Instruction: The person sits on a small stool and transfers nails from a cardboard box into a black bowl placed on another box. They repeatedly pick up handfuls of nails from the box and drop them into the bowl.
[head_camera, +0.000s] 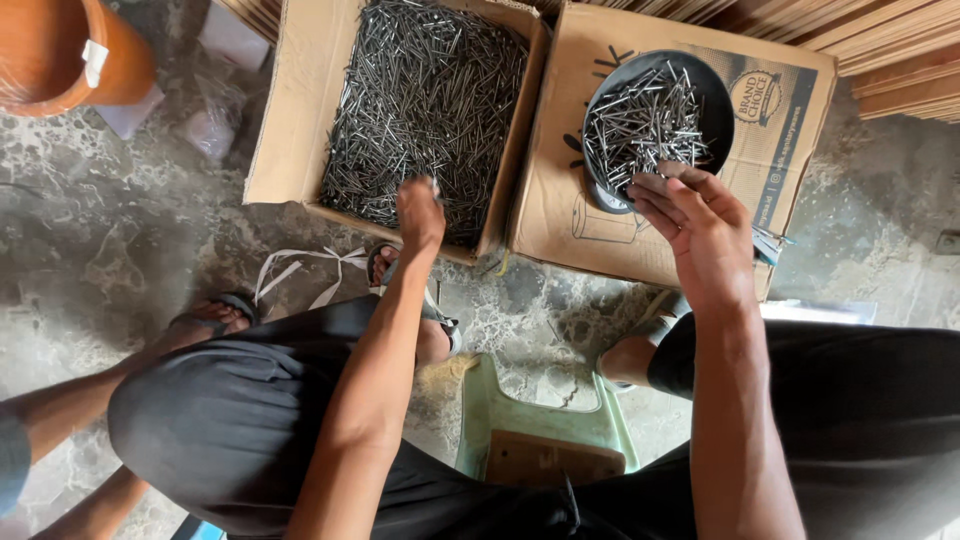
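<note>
An open cardboard box (290, 120) on the floor is filled with several loose steel nails (430, 90). My left hand (420, 212) reaches into its near edge, fingers bunched down among the nails; whether it grips any I cannot tell. To the right, a dark round bowl (712, 95) holding a heap of nails (645, 125) sits on top of a closed cardboard box (560, 200). My right hand (700, 230) hovers at the bowl's near rim, palm up, fingers apart and slightly curled, touching the nails at the edge.
An orange bucket (60, 50) stands at the far left. Stacked wooden boards (900, 60) lie along the back right. I sit on a green plastic stool (545, 430) with my sandalled feet near the boxes. Another person's leg and foot (200, 320) are at the left. White strapping (310, 270) lies on the stone floor.
</note>
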